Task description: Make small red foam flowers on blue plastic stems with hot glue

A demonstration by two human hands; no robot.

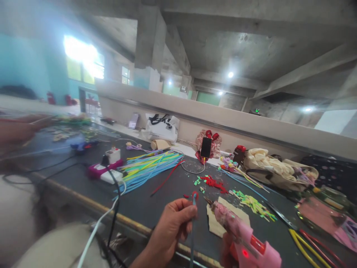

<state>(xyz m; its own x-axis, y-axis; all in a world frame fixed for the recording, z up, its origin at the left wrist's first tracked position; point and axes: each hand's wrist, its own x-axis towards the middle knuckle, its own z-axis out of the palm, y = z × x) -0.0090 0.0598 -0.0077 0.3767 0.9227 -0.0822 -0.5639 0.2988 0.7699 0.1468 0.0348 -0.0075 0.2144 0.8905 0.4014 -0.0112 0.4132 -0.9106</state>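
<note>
Near the table's front edge, my left hand (173,223) pinches a thin blue stem (192,238) between thumb and fingers, upright. A small red piece (195,195) tops the stem, just above my fingertips. My right hand (228,247), mostly hidden, is wrapped round a pink glue gun (242,232) with a glowing red light. Its metal nozzle points left toward the red tip, a short gap away. Under the gun lies a cardboard piece (212,222). Beyond are short red pieces (213,183) and yellow-green pieces (253,203).
Blue and yellow stems (156,165) lie beside a power strip (108,174) with trailing cords. A phone (205,147) leans at the back. Scissors (295,230) and a jar (331,199) are at right; a co-worker's blurred hand (19,130) is far left.
</note>
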